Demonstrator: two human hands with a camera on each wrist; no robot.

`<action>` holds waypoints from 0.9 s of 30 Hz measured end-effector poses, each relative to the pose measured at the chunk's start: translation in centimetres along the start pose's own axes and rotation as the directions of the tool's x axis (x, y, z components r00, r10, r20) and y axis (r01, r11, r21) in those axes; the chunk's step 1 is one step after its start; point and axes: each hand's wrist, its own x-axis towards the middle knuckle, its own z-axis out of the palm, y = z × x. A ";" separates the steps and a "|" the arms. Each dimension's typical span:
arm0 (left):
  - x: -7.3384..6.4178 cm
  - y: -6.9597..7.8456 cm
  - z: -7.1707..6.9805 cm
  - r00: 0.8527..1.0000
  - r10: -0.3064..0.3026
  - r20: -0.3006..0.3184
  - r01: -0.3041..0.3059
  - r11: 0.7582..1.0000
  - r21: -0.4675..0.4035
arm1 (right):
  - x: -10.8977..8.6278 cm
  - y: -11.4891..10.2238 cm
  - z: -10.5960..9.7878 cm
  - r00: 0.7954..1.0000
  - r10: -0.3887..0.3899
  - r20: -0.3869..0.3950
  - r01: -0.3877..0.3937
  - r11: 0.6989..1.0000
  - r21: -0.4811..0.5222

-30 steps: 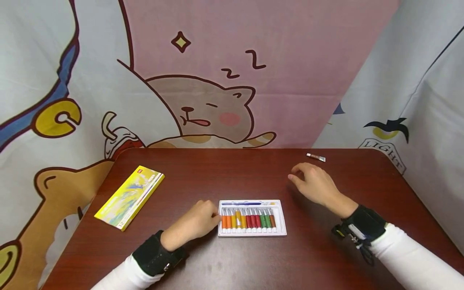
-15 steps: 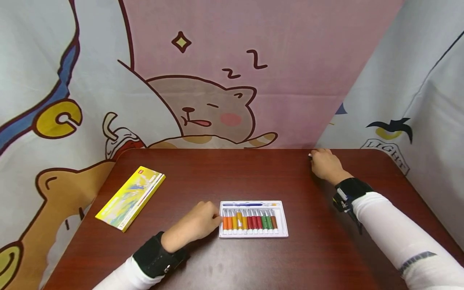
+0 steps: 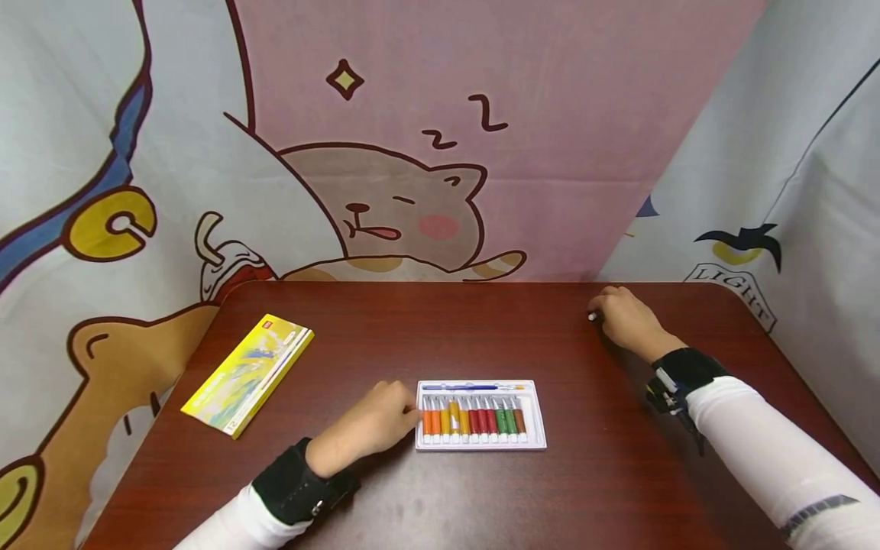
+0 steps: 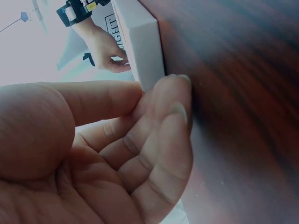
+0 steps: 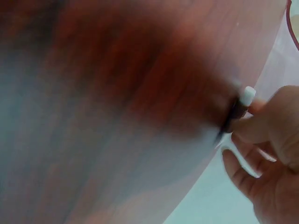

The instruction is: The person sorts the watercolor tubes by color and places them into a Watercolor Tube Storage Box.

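A white plastic tray [image 3: 533, 416] holds a row of paint tubes [image 3: 481, 422], running from orange through yellow and red to green and brown. Along its top slot lies a blue paintbrush [image 3: 467, 388]. At the tray's left edge is my left hand [image 3: 374, 420]; its thumb and curled fingertips pinch the tray's side, seen close up in the left wrist view beside the tray corner [image 4: 145, 42]. Near the table's far right edge, my right hand [image 3: 629, 321] pinches a dark brown paint tube [image 5: 236, 112] with a white cap, held just above the table by thumb and fingers.
A yellow paint box [image 3: 247, 374] lies slanted on the left of the reddish-brown table [image 3: 426, 328]. Behind the table hangs a printed cloth [image 3: 550, 137] with cartoon animals.
My right hand reached to the far right, picked up the lone brown paint tube there, and has since drawn slightly back toward me. The left hand has stayed at the tray.
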 end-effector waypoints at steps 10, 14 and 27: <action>0.1 -0.2 0.0 1.000 -0.001 0.007 0.001 1.000 0.001 | 0.1 0.0 -0.6 0.981 0.186 0.053 -0.189 0.980 0.058; 0.2 -0.1 0.1 1.000 0.002 0.012 -0.002 1.000 0.000 | 0.3 0.1 -0.5 0.988 0.139 0.070 -0.142 0.989 0.030; 0.2 -0.1 0.0 1.000 0.017 0.008 -0.017 1.000 -0.011 | -0.4 -1.1 -1.4 0.989 0.114 0.098 -0.122 0.989 0.087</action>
